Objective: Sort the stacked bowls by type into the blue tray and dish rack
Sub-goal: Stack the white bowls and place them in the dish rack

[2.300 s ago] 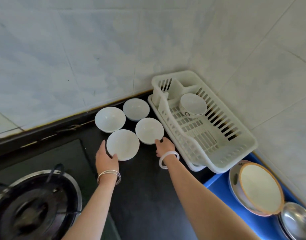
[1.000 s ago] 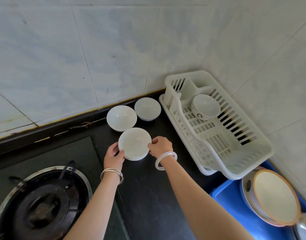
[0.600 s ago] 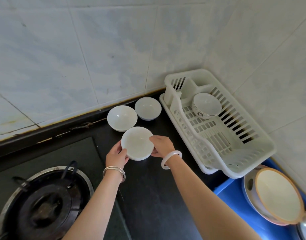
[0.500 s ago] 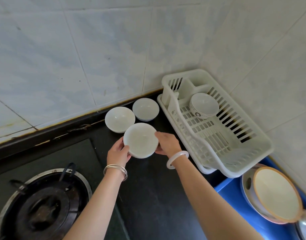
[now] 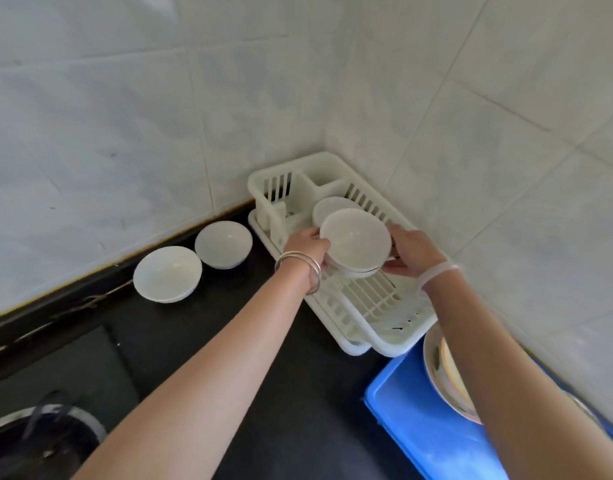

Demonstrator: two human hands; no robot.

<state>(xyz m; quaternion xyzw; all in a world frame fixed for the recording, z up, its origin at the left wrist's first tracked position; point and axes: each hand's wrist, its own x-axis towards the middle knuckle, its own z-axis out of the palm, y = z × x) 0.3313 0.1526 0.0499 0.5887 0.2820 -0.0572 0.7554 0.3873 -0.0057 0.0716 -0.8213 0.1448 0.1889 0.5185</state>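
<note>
KITCHEN CORNER: A person's left hand (image 5: 307, 244) and right hand (image 5: 407, 254) clasp a stack of plain white ceramic bowls (image 5: 355, 237) (two nested, by the look of the rims) from opposite sides, fingers curled round it at 9 and 3 o'clock. The stack hangs level above the slatted floor of the white plastic dish rack (image 5: 398, 344), whose long axis runs from 11 o'clock at the tiled corner to 5 o'clock. Just beyond the stack, at 11 o'clock, a white rack bowl (image 5: 329, 206) sits partly hidden; open slats lie below and toward 5 o'clock. The set-down looks to be straight down, clear of that neighbour. A white counter bowl (image 5: 223, 244) and a second counter bowl (image 5: 167, 273) sit on the black counter (image 5: 298, 410) at 9 o'clock. The blue plastic tray (image 5: 419, 420), holding an orange-rimmed bowl (image 5: 450, 382), lies at 5 o'clock.
</note>
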